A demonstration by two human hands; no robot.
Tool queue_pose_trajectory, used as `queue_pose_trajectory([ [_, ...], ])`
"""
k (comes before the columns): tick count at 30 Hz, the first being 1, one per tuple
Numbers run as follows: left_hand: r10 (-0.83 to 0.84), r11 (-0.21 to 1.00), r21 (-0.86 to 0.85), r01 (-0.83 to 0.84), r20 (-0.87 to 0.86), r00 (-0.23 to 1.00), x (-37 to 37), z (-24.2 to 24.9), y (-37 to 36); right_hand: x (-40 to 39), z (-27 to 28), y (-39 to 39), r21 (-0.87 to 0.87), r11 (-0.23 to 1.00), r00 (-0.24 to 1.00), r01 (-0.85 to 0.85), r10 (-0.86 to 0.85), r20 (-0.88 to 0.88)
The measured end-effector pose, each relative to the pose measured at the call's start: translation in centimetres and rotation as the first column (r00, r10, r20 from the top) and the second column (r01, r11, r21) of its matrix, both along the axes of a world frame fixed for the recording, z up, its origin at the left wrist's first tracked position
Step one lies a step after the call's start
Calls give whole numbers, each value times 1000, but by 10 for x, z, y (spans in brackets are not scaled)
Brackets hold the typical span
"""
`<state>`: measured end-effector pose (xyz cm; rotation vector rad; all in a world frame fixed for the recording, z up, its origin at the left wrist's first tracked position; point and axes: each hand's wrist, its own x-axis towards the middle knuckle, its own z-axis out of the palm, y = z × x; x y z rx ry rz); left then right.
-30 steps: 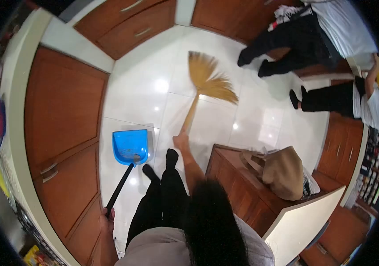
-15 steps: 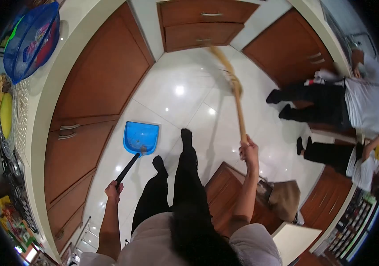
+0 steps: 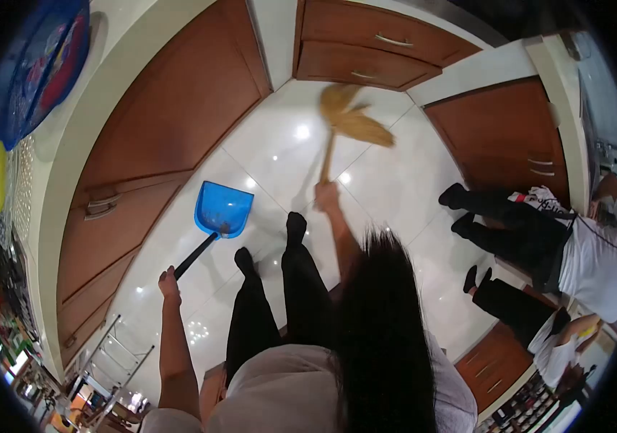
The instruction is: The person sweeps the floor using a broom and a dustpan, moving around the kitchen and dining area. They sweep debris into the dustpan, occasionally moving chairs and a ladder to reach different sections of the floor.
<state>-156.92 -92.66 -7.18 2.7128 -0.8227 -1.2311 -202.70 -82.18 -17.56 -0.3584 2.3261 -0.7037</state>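
My left hand (image 3: 169, 283) is closed around the black handle of a blue dustpan (image 3: 230, 203). The pan lies on the white tiled floor (image 3: 265, 159) ahead of my left foot, with some brownish debris near its handle end. Held out in front of me, my right hand (image 3: 326, 196) grips the wooden handle of a straw broom (image 3: 357, 124). The broom's fanned bristles, smeared by motion, are near the far drawers. Dark hair hangs over part of my right arm.
Brown cabinets (image 3: 157, 94) line the left, and drawers (image 3: 366, 61) stand at the far end. Two people stand at the right, one in a white shirt (image 3: 597, 252). A blue basket (image 3: 38, 65) sits on the left counter. A metal rack (image 3: 117, 353) stands at lower left.
My right hand has swung forward and left with the broom, its bristles now fanned out. The dustpan stays in my left hand. The view has turned somewhat.
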Motion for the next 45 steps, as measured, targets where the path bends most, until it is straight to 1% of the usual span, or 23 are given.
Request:
queue_pose_trajectory([
  [2,-209,955,-164,246,214,954,-12,12,4,54,28,-2,-1,1000,996,-19,19,91],
  [4,-336,817,-491,302,20,942,-35,27,-6,94,22,14,-44,977,977,-210,212,31],
  [6,-425,874,-442,200,-499,755,-182,162,-12,115,53,17,123,923,931,-364,361,49],
  [7,-544,830,-515,213,-667,508,-231,212,0,117,71,18,202,883,905,-423,421,56],
  [8,-639,756,-617,219,-768,41,-275,267,16,117,84,19,265,853,891,-449,449,62],
  [9,-550,750,-635,185,-754,-360,-311,326,43,112,110,33,185,875,889,-447,457,-15],
  [10,-99,801,-486,350,-683,-724,-336,374,66,110,99,42,174,872,885,-458,466,-5],
  [11,252,604,-650,462,-394,-884,-367,399,74,107,110,52,171,889,900,-425,434,-22],
  [12,579,345,-857,382,-125,-805,-398,426,81,102,120,58,193,909,929,-370,366,59],
  [13,592,316,-870,379,-131,-795,-389,436,94,94,129,66,213,922,945,-322,298,138],
  [14,535,463,-763,451,-166,-829,-374,451,118,83,169,75,217,931,941,-294,242,236],
  [17,395,818,-312,482,-303,-867,-326,488,206,86,186,114,171,968,972,-186,156,175],
  [19,354,887,-153,436,-381,-854,-312,500,213,98,153,132,29,981,981,-193,193,8],
  [20,488,750,-309,585,-339,-804,-316,508,204,105,163,139,16,983,983,-182,182,3],
  [23,555,725,-520,452,53,-830,-320,507,223,115,193,148,102,990,959,-97,65,275],
  [26,517,702,-423,573,-251,-819,-286,518,223,130,198,148,208,972,918,-110,19,397],
  [29,456,761,-519,388,4,-890,-268,518,226,145,200,145,229,973,907,-28,-72,415],
  [32,435,791,-439,426,-86,-896,-241,521,225,152,195,148,216,973,923,-86,-3,384],
  [35,472,777,-497,385,57,-880,-231,520,222,165,191,149,236,966,946,-107,26,322],
  [38,588,694,-536,480,39,-808,-216,521,221,174,184,147,258,956,972,-140,83,221],
  [41,523,787,-440,432,107,-845,-204,520,227,183,188,142,279,950,980,-142,96,174],
  [44,280,950,-248,188,412,-867,-206,523,238,182,227,144,276,955,957,-105,21,291],
  [45,405,893,-349,285,347,-846,-204,523,232,182,210,144,279,955,957,-101,16,290],
])
